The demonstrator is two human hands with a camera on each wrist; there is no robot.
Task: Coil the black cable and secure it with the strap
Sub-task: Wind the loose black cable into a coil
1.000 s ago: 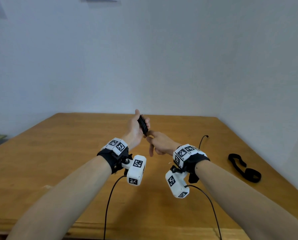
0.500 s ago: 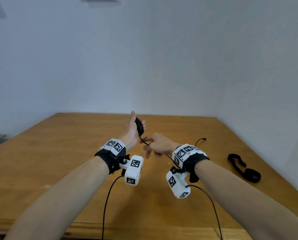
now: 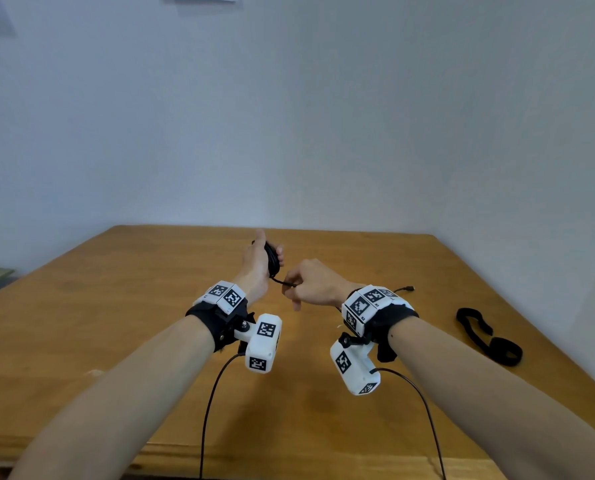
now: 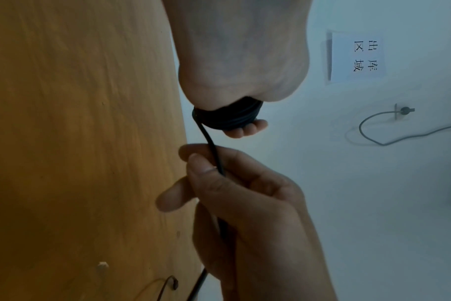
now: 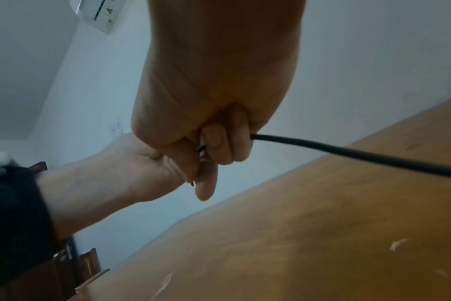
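My left hand (image 3: pixel 259 261) is raised above the wooden table (image 3: pixel 123 306) and grips a tight coil of black cable (image 3: pixel 272 259), with several loops wound round its fingers (image 4: pixel 247 128). A short taut run of the cable (image 4: pixel 209 140) leads from the coil to my right hand (image 3: pixel 310 285), which pinches it between thumb and forefinger (image 4: pixel 201 169) just right of the coil. The free tail (image 5: pixel 361 156) leaves the right fist and its plug end (image 3: pixel 408 289) lies on the table behind the right wrist. A black strap (image 3: pixel 486 337) lies loose on the table far right.
The table's right edge runs close by the strap, next to a white wall (image 3: pixel 497 168). Thin black wrist-camera leads (image 3: pixel 213 403) hang from both wrists over the front table edge. A paper sign (image 4: pixel 363 55) and a wall socket (image 4: pixel 404 111) show on the wall.
The right hand has drawn away from the coil to the right and slightly down, pulling a short length of cable taut. The left hand has shifted a little left with the coil.
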